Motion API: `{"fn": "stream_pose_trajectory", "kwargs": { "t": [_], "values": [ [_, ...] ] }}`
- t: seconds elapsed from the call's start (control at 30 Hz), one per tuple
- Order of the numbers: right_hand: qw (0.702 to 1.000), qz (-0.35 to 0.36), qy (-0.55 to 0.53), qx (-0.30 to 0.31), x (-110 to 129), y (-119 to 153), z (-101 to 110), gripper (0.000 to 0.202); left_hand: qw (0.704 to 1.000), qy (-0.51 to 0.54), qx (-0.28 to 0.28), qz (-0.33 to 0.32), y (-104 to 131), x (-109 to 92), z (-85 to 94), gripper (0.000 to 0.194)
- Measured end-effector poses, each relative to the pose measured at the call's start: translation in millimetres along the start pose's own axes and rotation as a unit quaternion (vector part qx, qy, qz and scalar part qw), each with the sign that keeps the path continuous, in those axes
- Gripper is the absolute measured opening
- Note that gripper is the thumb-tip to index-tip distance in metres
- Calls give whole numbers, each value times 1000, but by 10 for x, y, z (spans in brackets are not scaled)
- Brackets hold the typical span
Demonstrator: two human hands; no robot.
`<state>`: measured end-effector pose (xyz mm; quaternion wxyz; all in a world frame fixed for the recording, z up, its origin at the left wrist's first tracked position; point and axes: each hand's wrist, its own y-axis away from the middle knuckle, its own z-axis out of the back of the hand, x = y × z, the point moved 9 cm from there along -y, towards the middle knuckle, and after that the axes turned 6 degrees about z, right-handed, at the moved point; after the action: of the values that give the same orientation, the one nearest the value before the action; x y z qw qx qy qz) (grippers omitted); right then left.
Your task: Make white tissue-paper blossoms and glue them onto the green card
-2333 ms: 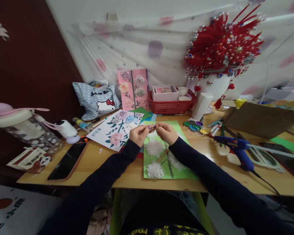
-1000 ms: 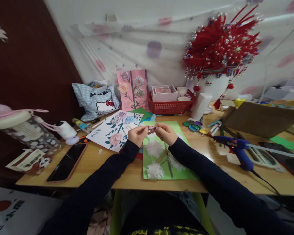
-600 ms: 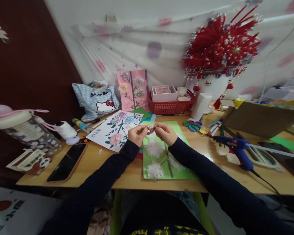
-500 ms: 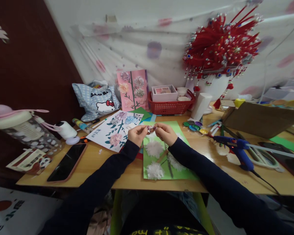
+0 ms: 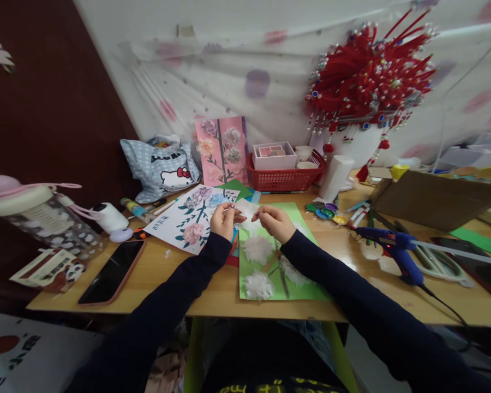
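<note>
Fingers of the left hand (image 5: 221,222) are parted; those of the right hand (image 5: 277,224) are closed, any grip unclear. White tissue paper (image 5: 247,208) shows between the 2 at frame center.

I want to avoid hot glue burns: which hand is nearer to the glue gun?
Your right hand, above the green sheet, left of the glue gun. Your left hand is farther left, by the white flower picture.
</note>
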<state>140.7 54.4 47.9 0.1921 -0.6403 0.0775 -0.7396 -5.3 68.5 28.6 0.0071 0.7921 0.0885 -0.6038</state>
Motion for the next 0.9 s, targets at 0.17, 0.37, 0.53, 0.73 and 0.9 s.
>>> {"fn": "stream_pose_trajectory", "kwargs": {
  "t": [0.17,0.37,0.53,0.73,0.9],
  "values": [
    [1000,-24,-6,-8,-78,-8,8,23,1000,8,-22,21,-5,17,25,25],
    [998,-62,-20,-24,-133,-5,24,20,998,1,-54,39,-14,22,93,16],
    [987,-155,1,-44,-363,7,90,17,992,-29,-93,78,-77,144,203,10],
    [956,-282,-83,7,-530,66,-54,40,986,-97,-64,116,-109,295,195,41],
    [944,-251,-212,-2,-319,51,-108,57,990,-134,-10,-52,82,-70,23,34]
  ]
}}
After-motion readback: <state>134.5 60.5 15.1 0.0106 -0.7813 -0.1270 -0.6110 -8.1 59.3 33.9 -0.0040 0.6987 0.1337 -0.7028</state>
